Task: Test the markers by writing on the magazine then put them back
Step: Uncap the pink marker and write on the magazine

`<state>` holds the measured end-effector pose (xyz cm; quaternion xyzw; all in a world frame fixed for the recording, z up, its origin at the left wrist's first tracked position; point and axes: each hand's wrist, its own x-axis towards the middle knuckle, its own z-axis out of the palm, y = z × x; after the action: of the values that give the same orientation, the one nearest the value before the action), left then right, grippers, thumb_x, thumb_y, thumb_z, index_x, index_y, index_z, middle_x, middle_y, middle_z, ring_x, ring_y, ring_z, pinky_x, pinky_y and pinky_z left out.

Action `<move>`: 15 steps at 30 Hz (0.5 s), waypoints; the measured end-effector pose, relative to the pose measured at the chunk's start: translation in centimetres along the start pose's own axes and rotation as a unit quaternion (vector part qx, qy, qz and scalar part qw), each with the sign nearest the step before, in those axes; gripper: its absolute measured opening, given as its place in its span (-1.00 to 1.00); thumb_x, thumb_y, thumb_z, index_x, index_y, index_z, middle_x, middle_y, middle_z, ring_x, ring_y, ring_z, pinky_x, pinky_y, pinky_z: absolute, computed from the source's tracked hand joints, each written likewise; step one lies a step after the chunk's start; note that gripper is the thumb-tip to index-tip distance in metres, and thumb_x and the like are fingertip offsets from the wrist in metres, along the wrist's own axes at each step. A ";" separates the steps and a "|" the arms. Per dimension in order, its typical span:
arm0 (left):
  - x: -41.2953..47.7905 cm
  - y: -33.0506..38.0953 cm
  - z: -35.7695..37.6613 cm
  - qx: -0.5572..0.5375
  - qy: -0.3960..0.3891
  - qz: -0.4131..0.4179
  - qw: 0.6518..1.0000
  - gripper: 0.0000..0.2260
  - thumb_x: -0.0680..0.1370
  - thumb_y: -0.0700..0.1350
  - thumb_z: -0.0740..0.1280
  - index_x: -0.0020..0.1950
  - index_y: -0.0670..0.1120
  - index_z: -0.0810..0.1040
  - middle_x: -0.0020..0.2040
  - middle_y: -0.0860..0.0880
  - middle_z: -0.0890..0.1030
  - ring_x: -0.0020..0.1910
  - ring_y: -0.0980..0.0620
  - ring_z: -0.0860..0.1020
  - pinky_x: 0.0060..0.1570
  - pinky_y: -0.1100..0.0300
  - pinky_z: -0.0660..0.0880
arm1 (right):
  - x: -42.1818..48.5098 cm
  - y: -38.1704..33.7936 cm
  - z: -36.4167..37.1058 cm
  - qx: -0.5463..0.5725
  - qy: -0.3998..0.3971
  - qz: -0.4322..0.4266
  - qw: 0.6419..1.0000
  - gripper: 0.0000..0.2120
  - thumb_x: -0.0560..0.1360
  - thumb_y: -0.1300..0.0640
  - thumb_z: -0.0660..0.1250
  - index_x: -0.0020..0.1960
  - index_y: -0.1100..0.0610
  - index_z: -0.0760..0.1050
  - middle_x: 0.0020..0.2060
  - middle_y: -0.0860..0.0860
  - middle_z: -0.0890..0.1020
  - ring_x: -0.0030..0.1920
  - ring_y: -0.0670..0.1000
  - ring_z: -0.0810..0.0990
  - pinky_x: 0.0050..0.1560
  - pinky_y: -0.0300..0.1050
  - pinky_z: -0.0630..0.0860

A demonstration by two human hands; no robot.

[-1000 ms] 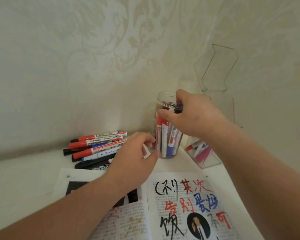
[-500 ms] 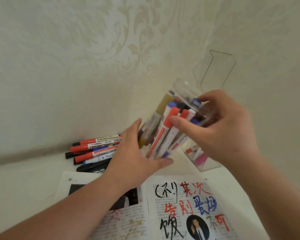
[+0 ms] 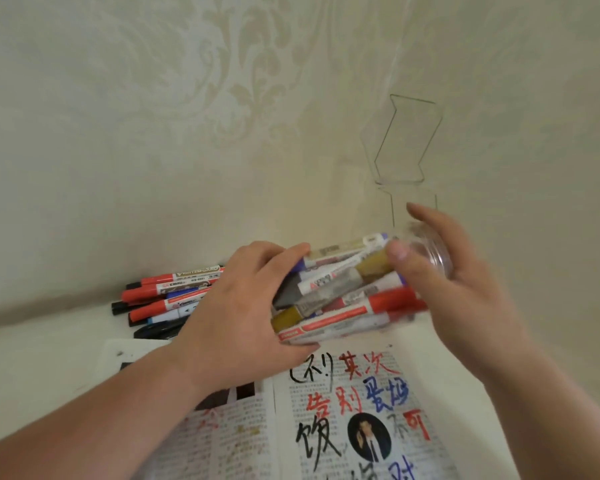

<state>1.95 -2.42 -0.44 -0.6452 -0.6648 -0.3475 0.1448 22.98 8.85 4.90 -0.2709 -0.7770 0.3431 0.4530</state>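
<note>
Up off the table (image 3: 32, 375) and lying sideways in the air: a clear jar (image 3: 426, 251), packed with markers (image 3: 340, 296), red, gold, blue and grey barrels side by side. Gripped at the right end by the right hand (image 3: 458, 292), thumb across the front, fingers curled behind the ribbed glass rim. Clasped at the left end by the left hand (image 3: 236, 306), fingers over the top, thumb tucked underneath. Both holds firmly on the jar. Held above the top edge of the open magazine (image 3: 343, 410), with big black, red and blue handwritten characters scrawled across the print. Over on the left, against the wall (image 3: 153, 150), a loose heap (image 3: 167, 296) of more markers lying flat on the table, mostly red and black, partly hidden behind the left hand. Back on the right by the wall, a clear plastic stand (image 3: 409, 143). Slight blur around the jar's right end.
</note>
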 end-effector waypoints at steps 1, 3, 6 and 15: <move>-0.1 -0.5 -0.2 -0.004 0.020 0.029 0.999 -0.10 0.29 0.30 0.53 0.53 0.03 0.30 0.32 0.11 0.36 0.31 0.14 0.37 0.32 0.20 0.41 | -0.3 0.4 0.0 0.025 -0.004 -0.006 1.000 -0.30 0.28 -0.47 0.38 0.39 -0.35 0.40 0.18 -0.26 0.59 0.14 -0.25 0.62 0.07 -0.21 0.57; 0.0 -0.8 -0.5 -0.018 0.009 0.039 0.999 -0.08 0.27 0.29 0.57 0.53 0.04 0.30 0.35 0.10 0.36 0.33 0.13 0.37 0.36 0.19 0.39 | -0.8 1.2 0.2 0.076 0.008 -0.018 0.997 -0.35 0.30 -0.34 0.43 0.38 -0.32 0.45 0.19 -0.22 0.61 0.14 -0.12 0.66 0.03 -0.17 0.65; 0.3 0.1 0.1 -0.002 -0.137 -0.034 0.990 0.04 0.20 0.43 0.51 0.54 0.26 0.06 0.38 0.27 0.27 0.31 0.25 0.32 0.38 0.21 0.34 | -1.1 2.1 0.3 0.054 0.002 -0.033 0.998 -0.38 0.30 -0.43 0.43 0.34 -0.36 0.48 0.19 -0.15 0.60 0.20 0.05 0.64 0.14 0.15 0.63; -0.1 -0.1 1.6 -0.018 -0.104 -0.059 0.993 -0.01 0.16 0.43 0.52 0.46 0.31 0.10 0.25 0.39 0.33 0.18 0.32 0.37 0.22 0.29 0.33 | -1.5 2.7 0.9 0.120 0.040 -0.084 0.988 -0.22 0.36 -0.40 0.44 0.48 -0.17 0.33 0.40 -0.10 0.47 0.39 -0.04 0.49 0.33 0.08 0.49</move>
<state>2.29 -1.42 -1.70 -0.6396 -0.7072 -0.2984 0.0426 23.15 9.16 1.72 -0.1613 -0.7316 0.3836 0.5401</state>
